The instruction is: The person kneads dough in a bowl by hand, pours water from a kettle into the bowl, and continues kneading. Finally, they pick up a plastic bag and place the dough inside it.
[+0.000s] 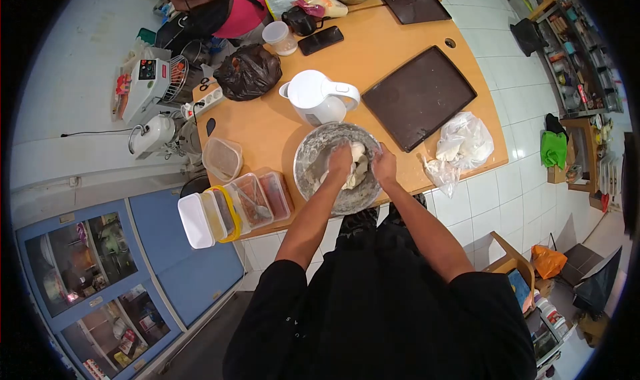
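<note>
A large metal bowl (308, 147), its inside smeared with flour, stands at the table's front edge. Pale dough (359, 169) lies in it in a rough lump. My left hand (341, 159) is down inside the bowl, its fingers curled into the dough and partly hidden by the back of the hand. At the bowl's right side, my right hand (384, 165) is closed on the rim. Just behind the bowl is a white electric kettle (311, 93), its handle pointing right.
Left of the bowl are plastic containers (253, 200) and an open tub (223, 159). A dark baking tray (420, 97) and a clear plastic bag (463, 143) lie to the right. Farther back are a black bag (248, 72) and a phone (321, 41).
</note>
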Demonstrator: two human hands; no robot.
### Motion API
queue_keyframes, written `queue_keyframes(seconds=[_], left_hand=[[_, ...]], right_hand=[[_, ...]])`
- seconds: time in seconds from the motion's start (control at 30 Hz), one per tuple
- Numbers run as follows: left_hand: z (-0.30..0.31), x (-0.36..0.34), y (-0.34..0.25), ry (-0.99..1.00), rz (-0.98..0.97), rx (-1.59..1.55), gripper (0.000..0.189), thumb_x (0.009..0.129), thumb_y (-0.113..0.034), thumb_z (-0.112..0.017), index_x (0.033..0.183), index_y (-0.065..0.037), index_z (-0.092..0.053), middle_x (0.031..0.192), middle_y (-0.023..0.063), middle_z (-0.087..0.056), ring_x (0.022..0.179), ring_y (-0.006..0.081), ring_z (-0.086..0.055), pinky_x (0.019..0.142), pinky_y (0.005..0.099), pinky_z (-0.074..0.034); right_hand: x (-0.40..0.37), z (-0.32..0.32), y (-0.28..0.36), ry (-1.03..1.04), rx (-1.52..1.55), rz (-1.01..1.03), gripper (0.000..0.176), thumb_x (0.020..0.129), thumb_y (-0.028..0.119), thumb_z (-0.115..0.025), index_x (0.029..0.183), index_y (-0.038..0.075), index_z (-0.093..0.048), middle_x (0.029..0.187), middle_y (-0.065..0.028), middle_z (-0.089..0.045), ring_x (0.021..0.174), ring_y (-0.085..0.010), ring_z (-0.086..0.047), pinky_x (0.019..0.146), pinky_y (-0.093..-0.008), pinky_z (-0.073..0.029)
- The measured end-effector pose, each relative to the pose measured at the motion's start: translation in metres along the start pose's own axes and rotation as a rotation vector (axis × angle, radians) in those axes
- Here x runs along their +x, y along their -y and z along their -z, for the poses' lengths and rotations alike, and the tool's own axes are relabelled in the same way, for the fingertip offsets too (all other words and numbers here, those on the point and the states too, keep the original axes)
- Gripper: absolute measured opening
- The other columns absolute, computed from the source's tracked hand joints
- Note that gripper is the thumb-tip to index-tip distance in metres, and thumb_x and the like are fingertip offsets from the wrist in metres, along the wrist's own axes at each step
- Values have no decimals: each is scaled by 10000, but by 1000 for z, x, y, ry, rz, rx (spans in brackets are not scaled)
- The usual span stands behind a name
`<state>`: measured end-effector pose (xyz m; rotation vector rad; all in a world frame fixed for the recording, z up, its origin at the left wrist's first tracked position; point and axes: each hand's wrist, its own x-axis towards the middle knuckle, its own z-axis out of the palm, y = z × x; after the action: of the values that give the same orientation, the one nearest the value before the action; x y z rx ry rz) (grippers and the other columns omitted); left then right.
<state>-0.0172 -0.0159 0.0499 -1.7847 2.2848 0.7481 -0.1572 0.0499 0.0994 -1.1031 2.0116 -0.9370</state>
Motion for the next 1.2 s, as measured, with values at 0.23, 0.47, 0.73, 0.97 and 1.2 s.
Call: queue_keyframes(seconds=[0.23,0.47,0.73,0.97,1.2], left_hand=[[7,-20,37,-26,-224,-66,286,899,-133,-429,1104,-50,-611,1109,221,-611,987,387,-612,849,497,-483],[28,-108,60,-22,-450,148,375,911,-250,-474,1255,-128,-558,1276,89,-568,1151,313,-549,1025,588,-277],[53,-108,40,387,-154,154,521,888,-379,-517,1327,-102,-471,1360,160,-483,1191,326,-529,1047,573,-266],[-19,-62,71,32,-133,-39,430,910,-146,-445,1326,-39,-426,1283,234,-505,1113,396,-552,913,440,-473],[25,-48,35,-15,-115,136,400,906,-106,-416,1298,-55,-472,1121,222,-605,874,335,-659,752,427,-529]], right_hand=[[6,-3,1,0,-54,-38,203,876,81,-538,1065,28,-591,828,-270,-630,818,-450,-608,686,-491,-473],[8,-5,-2,9,-4,-15,194,865,86,-556,1044,31,-603,812,-266,-628,808,-443,-611,696,-500,-474],[4,-3,3,-7,20,30,224,811,21,-560,1031,20,-607,832,-251,-645,809,-422,-626,697,-474,-489],[6,0,6,19,3,-7,214,817,38,-572,1028,29,-603,832,-257,-639,817,-432,-622,699,-483,-491],[9,0,5,26,-61,-20,185,850,73,-562,1025,24,-598,827,-263,-635,814,-442,-615,699,-496,-482]])
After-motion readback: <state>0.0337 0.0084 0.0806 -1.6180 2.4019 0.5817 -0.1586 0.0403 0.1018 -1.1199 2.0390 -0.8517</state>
